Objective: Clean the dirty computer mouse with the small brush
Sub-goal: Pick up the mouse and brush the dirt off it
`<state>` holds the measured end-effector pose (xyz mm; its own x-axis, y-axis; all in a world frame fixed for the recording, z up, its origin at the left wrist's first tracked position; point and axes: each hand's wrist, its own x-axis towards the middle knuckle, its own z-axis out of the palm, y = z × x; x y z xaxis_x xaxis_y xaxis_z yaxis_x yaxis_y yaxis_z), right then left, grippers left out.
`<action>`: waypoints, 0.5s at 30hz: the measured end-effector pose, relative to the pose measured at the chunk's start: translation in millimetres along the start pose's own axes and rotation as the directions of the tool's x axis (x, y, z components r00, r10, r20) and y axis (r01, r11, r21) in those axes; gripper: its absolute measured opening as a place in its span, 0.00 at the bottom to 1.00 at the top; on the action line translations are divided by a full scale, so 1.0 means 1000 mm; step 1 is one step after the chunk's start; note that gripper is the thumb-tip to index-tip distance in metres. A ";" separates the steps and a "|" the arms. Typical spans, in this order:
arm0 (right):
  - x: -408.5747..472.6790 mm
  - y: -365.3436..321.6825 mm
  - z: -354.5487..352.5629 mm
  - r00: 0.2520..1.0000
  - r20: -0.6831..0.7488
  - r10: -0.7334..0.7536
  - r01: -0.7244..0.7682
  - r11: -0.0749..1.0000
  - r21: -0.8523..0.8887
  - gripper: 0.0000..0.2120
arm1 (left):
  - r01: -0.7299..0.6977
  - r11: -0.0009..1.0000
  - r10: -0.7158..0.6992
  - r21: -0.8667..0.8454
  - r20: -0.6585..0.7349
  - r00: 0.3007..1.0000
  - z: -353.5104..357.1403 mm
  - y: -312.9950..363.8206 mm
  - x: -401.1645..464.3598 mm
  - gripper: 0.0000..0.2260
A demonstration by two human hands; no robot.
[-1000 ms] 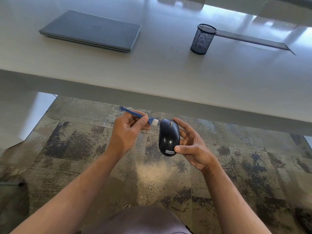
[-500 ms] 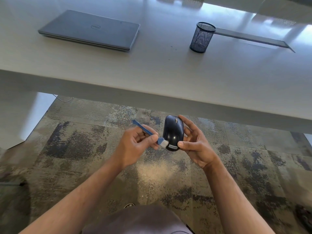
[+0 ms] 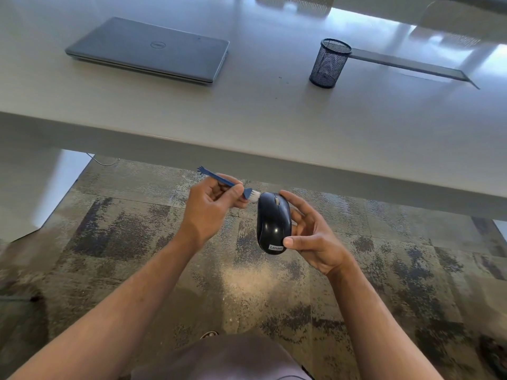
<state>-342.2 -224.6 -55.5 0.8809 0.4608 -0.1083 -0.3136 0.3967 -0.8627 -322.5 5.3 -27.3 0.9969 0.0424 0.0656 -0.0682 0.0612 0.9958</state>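
Observation:
A glossy black computer mouse [image 3: 273,223] with a white label near its rear is held upright-facing above the carpet, below the table's front edge. My right hand [image 3: 310,234] grips it from the right, thumb on the label end. My left hand [image 3: 211,207] pinches a small blue brush [image 3: 219,179] with white bristles [image 3: 254,196]. The bristles touch the mouse's front left corner, beside the scroll wheel.
A grey table [image 3: 274,113] spans the view ahead, carrying a shut laptop [image 3: 151,49], a black mesh pen cup [image 3: 329,63] and a flat metal strip [image 3: 411,65]. Patterned carpet [image 3: 137,229] lies under my hands. A pale dust patch [image 3: 247,275] marks the carpet.
The brush went from the mouse's rear left side back up to its front left corner. The mouse dropped slightly and tilted flatter toward me.

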 end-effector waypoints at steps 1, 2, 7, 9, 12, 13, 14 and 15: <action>0.000 0.000 0.000 1.000 -0.010 -0.003 0.003 1.000 -0.008 0.45 | 0.010 1.000 -0.010 -0.014 0.021 1.000 0.001 0.001 0.000 0.03; 0.000 -0.001 0.000 1.000 -0.018 -0.007 0.006 1.000 -0.013 0.44 | 0.019 0.999 -0.017 -0.031 0.047 0.999 0.001 0.001 -0.002 0.02; -0.002 0.000 -0.006 0.999 -0.052 -0.018 0.016 0.999 -0.042 0.43 | 0.023 0.999 -0.015 -0.047 0.159 0.987 0.001 -0.004 -0.019 0.03; -0.003 0.000 -0.007 0.997 -0.080 -0.018 0.014 0.998 -0.053 0.45 | 0.028 0.999 -0.021 -0.033 0.185 0.983 0.001 -0.008 -0.027 0.03; -0.004 0.001 -0.009 0.994 -0.112 -0.016 0.011 0.999 -0.051 0.50 | 0.037 0.999 -0.032 -0.018 0.221 0.975 -0.002 -0.015 -0.036 0.04; -0.004 0.001 -0.009 0.993 -0.121 -0.014 0.008 0.999 -0.050 0.51 | 0.035 0.999 -0.033 -0.003 0.249 0.968 -0.003 -0.017 -0.040 0.04; -0.003 0.000 -0.008 0.992 -0.126 -0.014 0.008 0.999 -0.049 0.51 | 0.030 0.999 -0.032 0.011 0.282 0.959 -0.005 -0.018 -0.042 0.05; -0.003 0.000 -0.008 0.992 -0.128 -0.015 0.009 0.999 -0.047 0.51 | 0.023 1.000 -0.027 0.017 0.310 0.950 -0.006 -0.019 -0.044 0.05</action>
<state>-342.0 -232.7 -59.2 0.9236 0.3494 -0.1578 -0.2886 0.3628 -0.8861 -365.8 8.1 -49.8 0.9611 -0.2707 0.0551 -0.0445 0.0451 0.9980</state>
